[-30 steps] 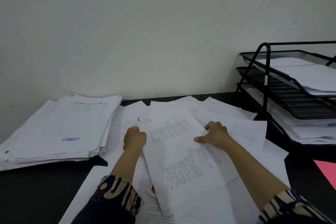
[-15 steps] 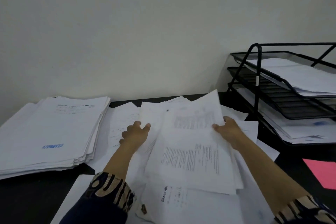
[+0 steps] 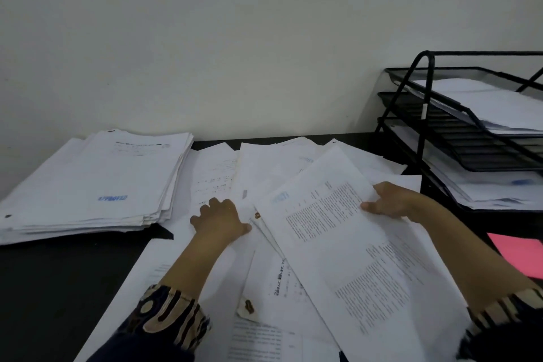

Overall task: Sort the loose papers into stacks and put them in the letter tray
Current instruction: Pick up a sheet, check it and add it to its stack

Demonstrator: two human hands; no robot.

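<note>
Loose white papers (image 3: pixel 223 173) lie spread over the middle of the black desk. My right hand (image 3: pixel 388 200) grips the right edge of a small bundle of printed sheets (image 3: pixel 332 232), lifted and tilted over the pile. My left hand (image 3: pixel 219 219) lies knuckles up on the loose sheets, its thumb at the bundle's left edge and its fingers curled down onto the paper. A thick stack of papers (image 3: pixel 94 185) with a blue stamp sits at the left. The black wire letter tray (image 3: pixel 458 138) stands at the right, with papers in its top and bottom tiers.
A pink sheet (image 3: pixel 520 253) lies on the desk below the tray, at the right edge. The black desk (image 3: pixel 58 288) shows bare at the lower left. A plain pale wall rises right behind the desk.
The bundle has swung from upright to slanting right, and my right hand has moved right along its edge. My left hand has turned knuckles up on the pile.
</note>
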